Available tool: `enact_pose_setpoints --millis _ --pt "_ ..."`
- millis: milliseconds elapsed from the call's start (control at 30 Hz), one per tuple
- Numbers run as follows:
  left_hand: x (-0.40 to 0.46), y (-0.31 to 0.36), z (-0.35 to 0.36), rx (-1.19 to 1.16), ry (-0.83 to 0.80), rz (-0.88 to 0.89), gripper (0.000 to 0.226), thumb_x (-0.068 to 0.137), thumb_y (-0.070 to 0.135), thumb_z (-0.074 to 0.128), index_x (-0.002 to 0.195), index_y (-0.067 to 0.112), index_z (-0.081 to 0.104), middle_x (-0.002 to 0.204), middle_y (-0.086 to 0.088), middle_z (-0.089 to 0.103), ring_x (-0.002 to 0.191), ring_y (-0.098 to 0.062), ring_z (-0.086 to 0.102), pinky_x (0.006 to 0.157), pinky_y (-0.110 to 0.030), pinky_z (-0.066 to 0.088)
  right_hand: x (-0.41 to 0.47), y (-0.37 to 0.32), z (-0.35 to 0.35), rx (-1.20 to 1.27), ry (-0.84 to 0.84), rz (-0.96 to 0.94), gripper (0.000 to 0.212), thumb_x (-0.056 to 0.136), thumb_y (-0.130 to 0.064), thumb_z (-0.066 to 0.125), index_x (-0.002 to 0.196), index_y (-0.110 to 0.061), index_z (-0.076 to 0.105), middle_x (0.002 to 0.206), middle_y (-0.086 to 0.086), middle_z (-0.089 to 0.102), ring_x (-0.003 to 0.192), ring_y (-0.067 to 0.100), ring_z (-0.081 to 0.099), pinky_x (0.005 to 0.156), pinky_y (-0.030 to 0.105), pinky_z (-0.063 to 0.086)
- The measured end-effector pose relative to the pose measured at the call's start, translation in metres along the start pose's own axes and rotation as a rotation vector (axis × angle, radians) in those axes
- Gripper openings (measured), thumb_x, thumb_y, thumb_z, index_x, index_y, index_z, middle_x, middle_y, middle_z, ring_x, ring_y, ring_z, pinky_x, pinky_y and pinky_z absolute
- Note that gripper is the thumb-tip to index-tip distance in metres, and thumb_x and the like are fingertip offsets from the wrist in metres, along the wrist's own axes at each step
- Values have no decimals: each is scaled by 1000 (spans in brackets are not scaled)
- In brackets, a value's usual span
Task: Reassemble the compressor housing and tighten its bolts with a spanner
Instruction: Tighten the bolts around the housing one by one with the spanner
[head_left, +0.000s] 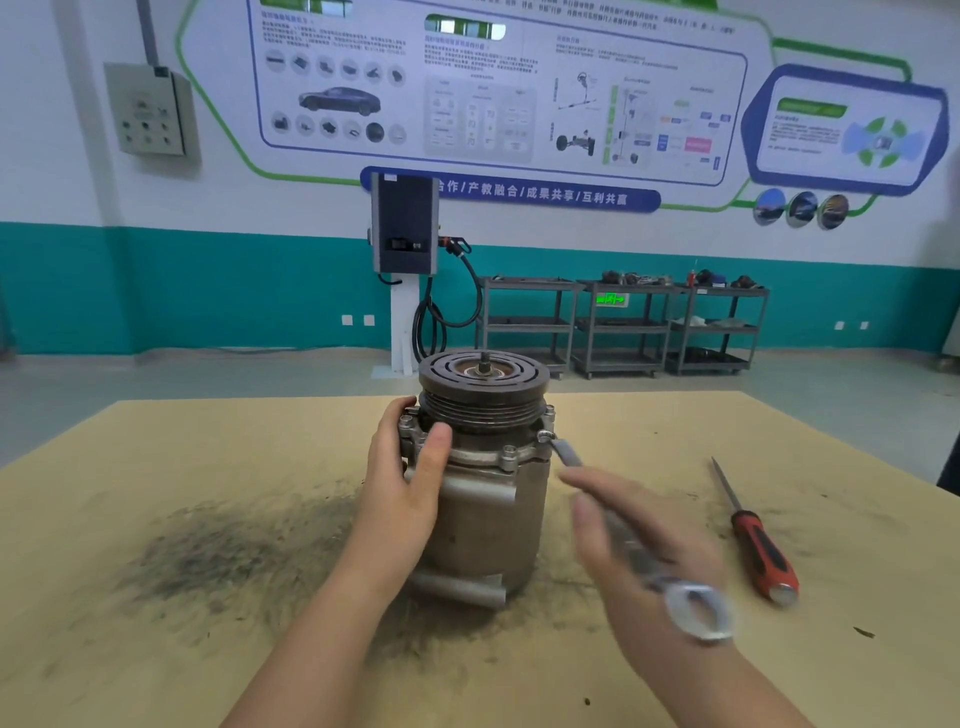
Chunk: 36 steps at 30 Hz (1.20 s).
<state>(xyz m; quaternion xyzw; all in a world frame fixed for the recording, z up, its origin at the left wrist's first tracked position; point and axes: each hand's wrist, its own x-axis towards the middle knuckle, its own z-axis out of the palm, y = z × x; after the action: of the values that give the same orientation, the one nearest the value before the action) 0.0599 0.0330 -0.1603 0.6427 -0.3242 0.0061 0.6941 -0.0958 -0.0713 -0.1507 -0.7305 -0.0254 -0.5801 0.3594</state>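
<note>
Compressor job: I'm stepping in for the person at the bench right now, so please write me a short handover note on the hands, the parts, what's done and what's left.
Left hand: wrapped around the compressor just under its pulley, steadying it upright on the table.
Right hand: motion-blurred on the spanner; grip unclear.
Spanner: far end on a flange bolt at the right side; ring end points toward you.
Screwdriver: lies unused to the right.
Done: housing looks assembled, several flange bolts in place.
Left: finish this bolt, then probably check the others; their tightness cannot be judged.
</note>
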Motion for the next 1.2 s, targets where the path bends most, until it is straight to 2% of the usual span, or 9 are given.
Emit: enact_pose_setpoints --millis 67,167,267,400,500,600,700,1033,1200 --pt "1 -1 2 -19 21 12 59 85 69 41 135 38 44 134 7 58 126 -14 54 109 -41 42 3 -8 18 -172 -91 -170 19 85 -28 65 92 -15 76 75 -10 65 65 -4 54 64 7 42" --pt "6 -4 5 -109 46 22 44 88 65 47 123 38 51 126 -1 64 118 -19 61 101 -41 48 14 -14 42 -263 -177 -177 12 79 -21 71 86 -11 73 68 -10 49 62 3 45 59 11 35" --pt "9 -6 8 -153 71 23 47 78 67 53 116 39 54 116 1 68 105 -13 66 83 -26 52 18 -15 52 -369 -181 -177 9 75 -16 72 83 -13 71 66 -10 45 62 8 44 56 16 34" --pt "7 -10 6 -98 81 30 54 80 70 47 126 41 51 124 11 63 117 -6 59 96 -23 47 29 -18 29 -294 -56 -287 22 92 -29 61 82 -12 69 69 -2 61 64 8 51 61 13 40" --pt "5 -6 5 -48 83 21 53 85 74 42 130 47 47 127 23 56 114 14 51 84 0 38 41 -20 6 18 107 -57 25 96 -29 46 77 -28 62 66 -2 61 57 7 55 52 14 42" --pt "2 -1 5 -52 73 13 67 81 74 39 138 39 45 131 20 54 118 11 48 86 -5 37 52 -9 -4 415 320 423 39 91 -17 44 59 -23 65 50 -1 53 45 15 47 45 22 37" --pt "0 1 5 -62 77 16 75 73 73 38 138 37 45 131 18 54 120 6 49 85 -6 38 60 7 -9 694 391 747 31 90 -6 42 64 -11 58 49 4 45 41 17 37 44 25 31" --pt "-2 4 4 -64 75 20 45 79 67 41 121 51 48 116 35 57 107 22 50 76 5 37 76 41 -15 860 103 932 30 89 -14 37 62 -11 50 47 0 33 35 12 25 35 19 25" --pt "-2 7 5 -43 85 39 31 85 60 42 113 50 49 103 46 57 101 25 51 74 5 36 66 46 -13 938 127 917 17 72 -19 47 57 -14 52 48 0 33 35 11 23 37 19 19"
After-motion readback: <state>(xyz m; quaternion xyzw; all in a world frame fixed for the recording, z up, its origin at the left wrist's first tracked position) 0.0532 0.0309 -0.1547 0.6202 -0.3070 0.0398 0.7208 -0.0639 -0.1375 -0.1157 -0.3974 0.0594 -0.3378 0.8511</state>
